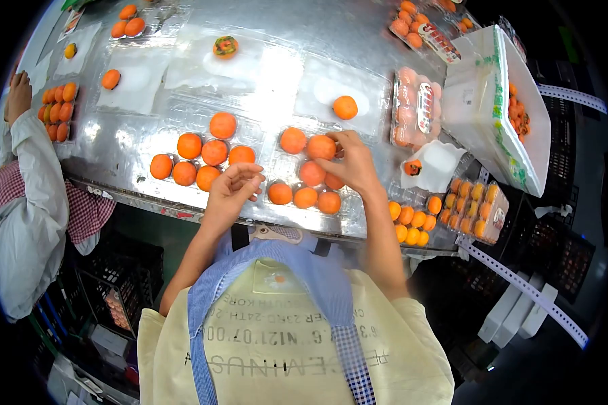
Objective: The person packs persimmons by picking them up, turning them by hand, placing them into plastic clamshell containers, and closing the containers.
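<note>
- Head view, clock read from the wearer: the orange fruit [320, 146] lay toward 1 o'clock, in the upper part of a clear plastic tray [287, 169] on the metal desk [125, 156].
- The right hand [358, 165] reached in from the fruit's 4 o'clock side, fingers part-open and curved about it; whether they gripped it or only touched it, I could not tell.
- The left hand [224, 197] hung near a second tray [199, 161], between 10 and 11 o'clock, its fingers loosely curled and apart, with nothing visible in them.
- A loose fruit [345, 107] sat on a white sheet [311, 101] at 1 o'clock; the foam box [467, 101] stood at 2.
- At 10 o'clock, another person's hand [19, 96] was beside a filled tray [59, 111].
- The fruit looked light, firm and smooth, perhaps a little slippery, with skin that could bruise; fingertips round its widest part, squeezing gently, seemed best.
- The tray seemed thin and bendy, best taken by opposite rims.
</note>
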Tool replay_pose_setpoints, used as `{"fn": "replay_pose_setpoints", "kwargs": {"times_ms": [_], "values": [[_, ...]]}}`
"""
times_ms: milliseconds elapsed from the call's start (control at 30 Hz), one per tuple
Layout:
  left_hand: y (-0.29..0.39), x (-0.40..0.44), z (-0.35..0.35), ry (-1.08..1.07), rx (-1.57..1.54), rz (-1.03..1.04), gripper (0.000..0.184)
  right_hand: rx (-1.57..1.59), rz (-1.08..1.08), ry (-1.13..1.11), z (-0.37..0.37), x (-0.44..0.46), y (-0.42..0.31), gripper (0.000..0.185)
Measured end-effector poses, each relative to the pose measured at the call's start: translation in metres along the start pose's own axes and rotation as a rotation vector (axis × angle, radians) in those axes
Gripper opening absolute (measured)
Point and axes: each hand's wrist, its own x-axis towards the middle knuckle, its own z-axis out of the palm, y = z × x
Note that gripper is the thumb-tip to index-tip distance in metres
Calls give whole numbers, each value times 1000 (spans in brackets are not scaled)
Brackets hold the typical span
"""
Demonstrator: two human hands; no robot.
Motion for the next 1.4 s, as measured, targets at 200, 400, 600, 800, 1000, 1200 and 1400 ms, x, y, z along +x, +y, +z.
{"fn": "replay_pose_setpoints", "kwargs": {"times_ms": [200, 400, 600, 800, 1000, 1200, 1400], "values": [[14, 1, 13, -86, 109, 160, 39, 950, 328, 16, -9, -18, -5, 46], [36, 10, 41, -295, -54, 332, 63, 1562, 380, -243, 5, -46, -55, 57], [33, 10, 33, -446, -249, 263, 60, 1487, 245, -304, 3, -51, -66, 53], [27, 12, 28, -458, -276, 321, 60, 1216, 198, -228, -2, -49, -78, 48], [38, 7, 31, -319, -102, 283, 60, 1263, 190, -115, -13, -46, -57, 54], [24, 9, 6, -179, -104, 182, 43, 1100, -143, 681, -202, -25, 60, 48], [10, 11, 2, -83, -149, 138, 31, 1208, -72, 780, -269, -15, 116, 46]]}}
